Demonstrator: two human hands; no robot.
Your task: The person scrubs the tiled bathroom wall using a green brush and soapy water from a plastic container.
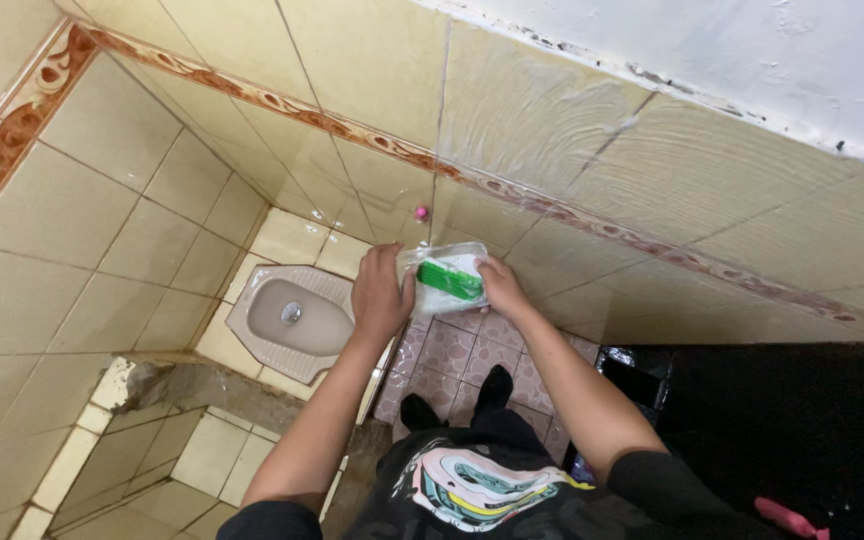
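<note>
between both hands, above the pink-tiled floor (452,350): clear plastic packet with green brush-like insert (445,279), long axis running left to right; left hand (380,295) and right hand (499,285) each closed on one end

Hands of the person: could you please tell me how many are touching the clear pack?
2: the left hand grips the left end of the clear pack, and the right hand holds its right end.
</note>
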